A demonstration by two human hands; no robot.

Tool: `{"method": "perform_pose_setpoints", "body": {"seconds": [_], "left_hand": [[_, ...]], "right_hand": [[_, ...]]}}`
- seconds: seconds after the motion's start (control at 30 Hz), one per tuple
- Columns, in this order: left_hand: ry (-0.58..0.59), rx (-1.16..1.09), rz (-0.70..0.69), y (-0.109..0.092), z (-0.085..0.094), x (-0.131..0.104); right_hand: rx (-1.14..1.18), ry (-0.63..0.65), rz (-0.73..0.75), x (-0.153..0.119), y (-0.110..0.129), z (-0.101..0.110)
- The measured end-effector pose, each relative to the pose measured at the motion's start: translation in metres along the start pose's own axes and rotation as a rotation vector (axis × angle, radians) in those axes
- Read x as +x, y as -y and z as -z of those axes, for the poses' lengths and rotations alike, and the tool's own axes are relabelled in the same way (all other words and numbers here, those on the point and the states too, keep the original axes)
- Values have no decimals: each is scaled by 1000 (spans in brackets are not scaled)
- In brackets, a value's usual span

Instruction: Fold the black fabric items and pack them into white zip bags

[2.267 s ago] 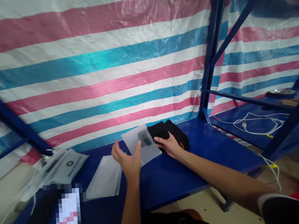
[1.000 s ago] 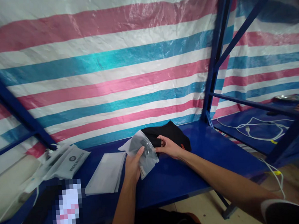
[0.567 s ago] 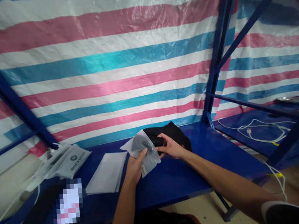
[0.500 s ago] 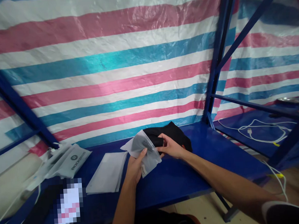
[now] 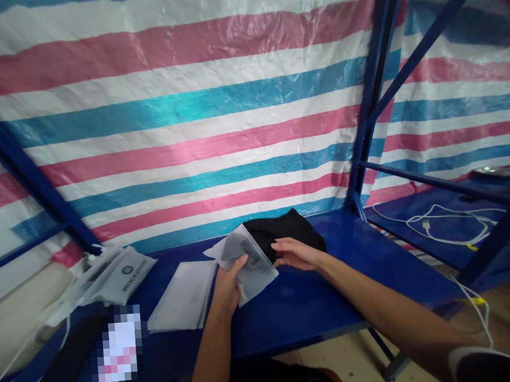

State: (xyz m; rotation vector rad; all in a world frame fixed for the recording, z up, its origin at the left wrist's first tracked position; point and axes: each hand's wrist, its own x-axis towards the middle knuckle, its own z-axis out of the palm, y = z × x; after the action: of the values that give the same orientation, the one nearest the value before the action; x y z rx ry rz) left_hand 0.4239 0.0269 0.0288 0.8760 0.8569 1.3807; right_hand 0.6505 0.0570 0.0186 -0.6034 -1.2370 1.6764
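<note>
A translucent plastic bag (image 5: 258,281) is gripped by my left hand (image 5: 229,283), thumb on top and fingers beneath. Through its film shows a dark folded item (image 5: 251,250) with faint print. My right hand (image 5: 298,253) is at the bag's right edge, fingers stretched out and slightly apart, tips touching or very near the edge. I cannot make out anything held in it. Behind the bag and right hand lies a heap of black fabric (image 5: 295,229). Left of my left hand rests a stack of flat, pale plastic bags (image 5: 181,298).
Filled bags with printed lettering (image 5: 132,275) lie on the blue table (image 5: 299,322) at left, near a black item (image 5: 65,355) and a pixelated patch. Blue metal posts (image 5: 363,119) frame both sides. White cables (image 5: 449,224) lie on the right-hand table. Striped sheeting (image 5: 197,119) hangs behind.
My right hand has gone from a curled pinch at the bag's edge to straighter fingers, shifted slightly right and down. My left hand still holds the bag in nearly the same place.
</note>
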Motion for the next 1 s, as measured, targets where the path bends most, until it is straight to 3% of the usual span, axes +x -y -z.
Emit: {"method": "perform_pose_setpoints", "body": {"seconds": [0.27, 0.43, 0.63, 0.77, 0.9, 1.0], "left_hand": [[39, 42, -52, 1, 2, 1], [8, 47, 0, 2, 0, 1], [44, 106, 45, 4, 1, -2], [33, 78, 21, 3, 3, -1], [-32, 39, -2, 4, 4, 4], [-52, 40, 22, 5, 5, 6]], "right_hand": [[-51, 16, 18, 4, -11, 6], [-26, 24, 41, 7, -22, 3], [-212, 22, 44, 13, -35, -3], [-287, 44, 64, 12, -23, -3], [-217, 72, 88, 5, -7, -5], [-223, 54, 100, 2, -7, -8]]}}
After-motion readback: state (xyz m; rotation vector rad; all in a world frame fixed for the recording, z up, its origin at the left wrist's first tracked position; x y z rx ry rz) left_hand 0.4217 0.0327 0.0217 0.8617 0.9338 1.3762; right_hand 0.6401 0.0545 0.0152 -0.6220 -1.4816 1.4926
